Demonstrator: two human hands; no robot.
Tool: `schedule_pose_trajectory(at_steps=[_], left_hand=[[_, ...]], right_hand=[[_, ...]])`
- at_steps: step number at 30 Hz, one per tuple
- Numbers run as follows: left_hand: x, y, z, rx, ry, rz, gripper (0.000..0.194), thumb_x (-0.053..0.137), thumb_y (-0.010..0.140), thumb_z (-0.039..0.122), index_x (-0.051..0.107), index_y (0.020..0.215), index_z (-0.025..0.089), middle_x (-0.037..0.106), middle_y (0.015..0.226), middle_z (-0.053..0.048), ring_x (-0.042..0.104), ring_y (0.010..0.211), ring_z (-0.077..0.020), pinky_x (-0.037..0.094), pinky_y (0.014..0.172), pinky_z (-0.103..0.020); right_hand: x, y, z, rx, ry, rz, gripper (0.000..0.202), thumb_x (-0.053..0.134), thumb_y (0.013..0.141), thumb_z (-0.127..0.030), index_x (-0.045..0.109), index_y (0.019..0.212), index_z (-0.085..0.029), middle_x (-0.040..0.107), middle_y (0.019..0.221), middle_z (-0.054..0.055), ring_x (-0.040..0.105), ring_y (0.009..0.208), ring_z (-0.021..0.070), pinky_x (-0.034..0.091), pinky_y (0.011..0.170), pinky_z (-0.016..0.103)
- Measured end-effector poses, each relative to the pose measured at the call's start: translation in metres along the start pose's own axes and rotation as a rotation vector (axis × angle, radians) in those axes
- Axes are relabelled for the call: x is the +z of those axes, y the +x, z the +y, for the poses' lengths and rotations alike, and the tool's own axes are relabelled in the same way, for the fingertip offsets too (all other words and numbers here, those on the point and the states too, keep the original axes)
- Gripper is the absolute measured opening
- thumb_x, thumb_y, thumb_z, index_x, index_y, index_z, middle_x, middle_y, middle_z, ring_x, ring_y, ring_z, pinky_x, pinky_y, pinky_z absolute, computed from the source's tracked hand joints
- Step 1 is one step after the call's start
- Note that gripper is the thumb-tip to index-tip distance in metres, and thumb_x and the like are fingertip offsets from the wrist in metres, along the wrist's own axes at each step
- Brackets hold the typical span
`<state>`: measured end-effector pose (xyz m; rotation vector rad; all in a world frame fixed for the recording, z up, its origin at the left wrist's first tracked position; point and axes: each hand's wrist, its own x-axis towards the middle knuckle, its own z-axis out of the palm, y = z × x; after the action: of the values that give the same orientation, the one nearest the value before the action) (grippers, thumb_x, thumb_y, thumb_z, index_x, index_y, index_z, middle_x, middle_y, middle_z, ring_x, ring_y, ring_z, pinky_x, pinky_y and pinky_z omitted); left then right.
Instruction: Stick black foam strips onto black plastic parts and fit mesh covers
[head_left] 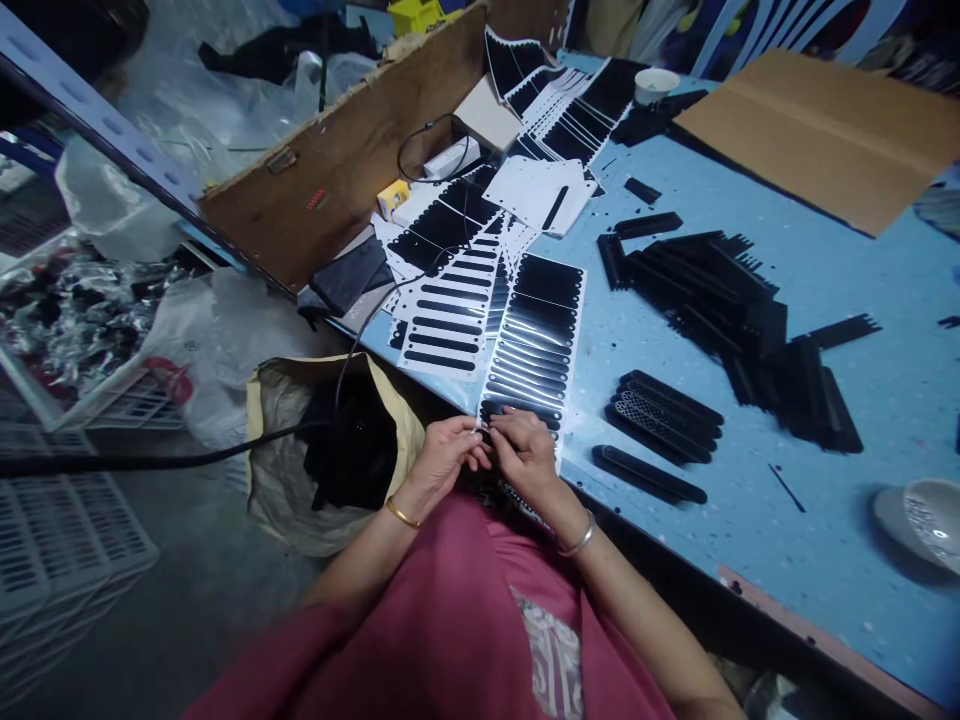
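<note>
My left hand [448,455] and my right hand [527,450] meet at the near end of a white sheet [532,340] carrying black strips with rounded ends. The fingers of both hands are pinched together around something small; what lies between them is too small to make out. Beside this sheet lies another white sheet [452,310] with spaced black strips. Right of my hands, a stack of black strips with rounded ends [664,415] rests on the blue table, and a single black piece [649,474] lies nearer the edge.
The blue table [840,520] holds a heap of black pieces [720,300], a white bowl [926,520] and brown cardboard [832,130]. A wooden board [337,150] borders its left side. An open bag [270,470] stands below, crossed by a black cable [150,462].
</note>
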<state>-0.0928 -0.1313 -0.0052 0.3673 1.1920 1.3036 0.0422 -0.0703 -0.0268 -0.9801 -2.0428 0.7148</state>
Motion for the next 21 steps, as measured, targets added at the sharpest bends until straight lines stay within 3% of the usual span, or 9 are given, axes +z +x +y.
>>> schedule_pose_trajectory(at_steps=[2, 7, 10, 13, 16, 19, 20, 21], left_hand=[[-0.002, -0.002, -0.004, -0.038, -0.030, 0.027, 0.032, 0.078, 0.067, 0.025, 0.067, 0.090, 0.008, 0.068, 0.067, -0.004, 0.065, 0.051, -0.0127, 0.042, 0.042, -0.017], [-0.007, -0.005, -0.013, -0.115, -0.090, 0.082, 0.030, 0.077, 0.065, 0.024, 0.063, 0.088, 0.009, 0.070, 0.067, -0.008, 0.068, 0.056, -0.0167, 0.046, 0.046, -0.019], [-0.008, -0.005, -0.015, -0.116, -0.091, 0.109, 0.029, 0.077, 0.065, 0.023, 0.061, 0.085, 0.011, 0.071, 0.067, -0.008, 0.069, 0.058, -0.0169, 0.047, 0.048, -0.019], [-0.008, -0.004, -0.013, -0.090, -0.017, 0.139, 0.027, 0.077, 0.067, 0.027, 0.061, 0.085, 0.014, 0.071, 0.068, -0.008, 0.070, 0.063, -0.0194, 0.049, 0.050, -0.021], [-0.011, -0.008, -0.007, -0.055, 0.083, 0.156, 0.031, 0.078, 0.068, 0.032, 0.063, 0.089, 0.016, 0.071, 0.069, -0.007, 0.071, 0.065, -0.0210, 0.050, 0.050, -0.023], [-0.010, -0.014, 0.004, 0.063, 0.212, 0.242, 0.030, 0.082, 0.065, 0.027, 0.065, 0.088, 0.016, 0.067, 0.063, 0.000, 0.061, 0.050, -0.0113, 0.043, 0.044, -0.018], [-0.006, -0.015, 0.007, 0.185, 0.319, 0.330, 0.026, 0.082, 0.065, 0.025, 0.066, 0.084, 0.016, 0.064, 0.060, 0.003, 0.056, 0.046, -0.0083, 0.042, 0.044, -0.017], [0.001, -0.015, 0.011, 0.269, 0.418, 0.345, 0.022, 0.081, 0.067, 0.025, 0.067, 0.081, 0.017, 0.064, 0.060, 0.002, 0.055, 0.047, -0.0076, 0.043, 0.045, -0.016]], right_hand=[[0.003, 0.000, -0.002, 0.042, 0.061, 0.035, 0.020, 0.054, 0.088, -0.022, 0.072, 0.081, -0.022, 0.076, 0.084, 0.007, 0.071, 0.095, 0.0271, 0.054, 0.083, 0.044], [-0.009, 0.005, -0.004, 0.349, 0.463, 0.157, 0.017, 0.062, 0.088, -0.032, 0.068, 0.079, -0.019, 0.075, 0.080, 0.008, 0.072, 0.075, 0.0235, 0.058, 0.071, 0.038], [-0.039, 0.016, -0.006, 0.453, 0.624, 0.196, 0.021, 0.057, 0.092, -0.036, 0.062, 0.081, -0.019, 0.073, 0.075, 0.006, 0.071, 0.061, 0.0199, 0.059, 0.058, 0.035], [-0.084, 0.026, -0.008, 0.520, 0.795, 0.397, 0.019, 0.067, 0.087, -0.036, 0.061, 0.084, -0.018, 0.071, 0.072, 0.002, 0.068, 0.055, 0.0172, 0.058, 0.054, 0.032], [-0.133, 0.021, -0.006, 0.430, 0.633, 0.573, 0.018, 0.069, 0.086, -0.036, 0.067, 0.088, -0.018, 0.069, 0.073, 0.000, 0.066, 0.058, 0.0140, 0.059, 0.058, 0.032], [-0.164, 0.001, -0.003, 0.299, 0.263, 0.475, 0.012, 0.067, 0.088, -0.032, 0.071, 0.089, -0.021, 0.069, 0.078, 0.001, 0.066, 0.067, 0.0158, 0.059, 0.065, 0.035], [-0.168, -0.007, -0.003, 0.242, 0.133, 0.416, 0.009, 0.067, 0.087, -0.030, 0.072, 0.089, -0.022, 0.069, 0.079, 0.002, 0.066, 0.070, 0.0169, 0.058, 0.066, 0.035], [-0.170, -0.015, -0.004, 0.178, 0.020, 0.361, 0.007, 0.067, 0.087, -0.027, 0.072, 0.090, -0.022, 0.069, 0.080, 0.003, 0.066, 0.072, 0.0179, 0.058, 0.067, 0.035]])
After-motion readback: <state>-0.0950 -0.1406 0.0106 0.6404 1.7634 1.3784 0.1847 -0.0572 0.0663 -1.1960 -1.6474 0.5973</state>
